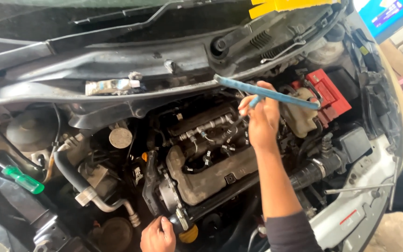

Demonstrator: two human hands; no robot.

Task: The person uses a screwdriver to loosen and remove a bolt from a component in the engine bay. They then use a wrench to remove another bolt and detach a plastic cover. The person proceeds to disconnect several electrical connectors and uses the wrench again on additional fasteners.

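Head view: the right hand (263,119) is clamped on a long blue tool (267,92), likely stiff and light; the left hand (157,235) is curled shut by the engine (211,172)

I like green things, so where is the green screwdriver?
In the head view, the green-handled screwdriver lies at the far left of the engine bay, beside a black hose, far from both hands.

Single head-worn view, looking steeply down and forward into an open car engine bay (201,177), close over the grey metal engine block (211,175). Windscreen base along the top, white front bodywork (360,210) lower right.
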